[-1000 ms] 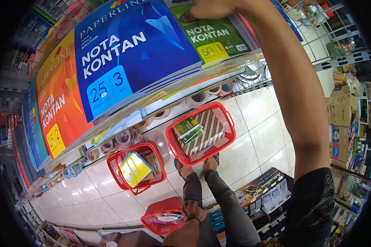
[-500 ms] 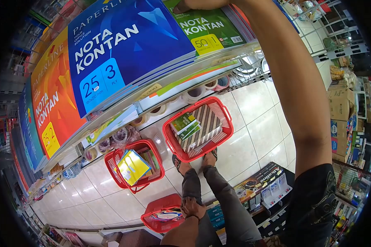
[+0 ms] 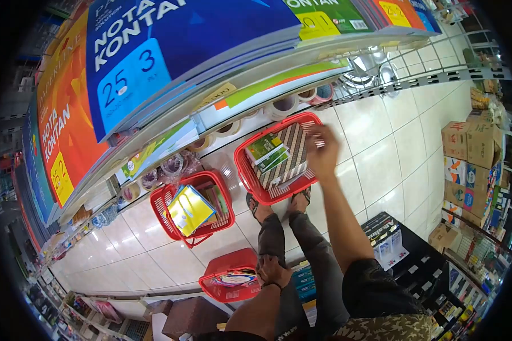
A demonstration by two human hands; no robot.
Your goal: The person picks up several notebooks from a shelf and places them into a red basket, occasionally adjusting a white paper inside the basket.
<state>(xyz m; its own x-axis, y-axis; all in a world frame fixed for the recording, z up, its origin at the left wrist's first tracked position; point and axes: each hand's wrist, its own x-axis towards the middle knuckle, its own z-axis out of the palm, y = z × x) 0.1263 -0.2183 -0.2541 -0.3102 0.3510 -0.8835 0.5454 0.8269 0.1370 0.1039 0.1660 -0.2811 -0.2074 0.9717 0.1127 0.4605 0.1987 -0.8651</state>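
Note:
My right hand (image 3: 322, 150) is over the right rim of a red basket (image 3: 246, 177), blurred by motion, its fingers bent; what it may hold is hidden. That basket holds a striped box (image 3: 293, 149) with green nota booklets (image 3: 267, 152) on top. My left hand (image 3: 274, 271) rests on my left knee, fingers lying over the trouser cloth. Left of my feet stands a second red basket (image 3: 227, 196) with a yellow booklet (image 3: 189, 211) and other books in it. Beside my left hand is a third red basket (image 3: 228, 294) holding colourful items.
A shelf edge (image 3: 222, 94) with stacks of blue (image 3: 199, 40), orange (image 3: 68, 131) and green (image 3: 333, 17) Nota Kontan books spans the top. Rolls of tape (image 3: 283, 107) line the lower shelf. Cardboard boxes (image 3: 483, 145) stand right, and a black display rack (image 3: 418, 270) lower right.
My right hand has come down from the green books on the shelf to the basket with the striped box. The view has shifted slightly; my left hand stays on the knee.

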